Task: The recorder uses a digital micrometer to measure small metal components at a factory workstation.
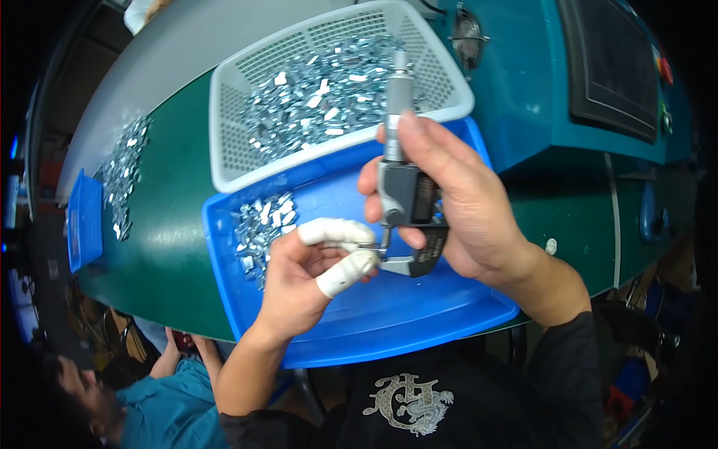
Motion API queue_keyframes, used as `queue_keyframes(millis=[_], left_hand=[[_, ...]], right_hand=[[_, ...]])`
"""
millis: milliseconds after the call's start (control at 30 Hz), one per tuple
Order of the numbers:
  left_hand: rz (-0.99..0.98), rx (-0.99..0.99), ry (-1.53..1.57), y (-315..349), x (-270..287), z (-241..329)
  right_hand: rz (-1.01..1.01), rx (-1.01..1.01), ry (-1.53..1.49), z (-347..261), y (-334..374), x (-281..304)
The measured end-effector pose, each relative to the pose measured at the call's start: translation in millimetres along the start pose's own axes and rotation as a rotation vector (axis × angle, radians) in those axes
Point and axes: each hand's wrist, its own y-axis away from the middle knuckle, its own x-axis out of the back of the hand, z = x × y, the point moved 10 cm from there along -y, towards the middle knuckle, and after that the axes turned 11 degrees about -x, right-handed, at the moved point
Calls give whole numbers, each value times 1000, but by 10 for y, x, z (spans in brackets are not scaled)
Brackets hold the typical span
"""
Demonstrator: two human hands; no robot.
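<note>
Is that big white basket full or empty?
The white basket is partly full: shiny metal pieces lie inside, but its holey sides show above them.

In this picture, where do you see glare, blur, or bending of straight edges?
All in the head view: bright glints on metal pieces in the white basket; apparent slight blur at the thumb of the right hand; front edge of the blue tray bowed.

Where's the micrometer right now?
Head view, just right of centre: the micrometer is in the right hand over the large blue tray, its lower end beside the white-covered fingers of the left hand.
</note>
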Motion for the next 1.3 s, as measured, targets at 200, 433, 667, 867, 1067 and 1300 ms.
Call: queue_keyframes(millis=[200, 433, 667, 867, 1067, 1300], left_hand=[[47, -126, -221, -66, 227, 142], [463, -367, -936, -6, 841, 716], [156, 48, -1541, -45, 865, 229], [107, 127, -1679, 49, 834, 198], [171, -292, -1401, -49, 550, 356], [-11, -86, -291, -2, 203, 69]], right_hand=[[24, 64, 24, -43, 64, -46], [-22, 55, 0, -11, 17, -83], [-27, 47, -5, -16, -13, -54], [-22, 22, -44, 59, -46, -101], [22, 52, -65, 8, 100, -32], [-5, 36, -67, -29, 51, -139]])
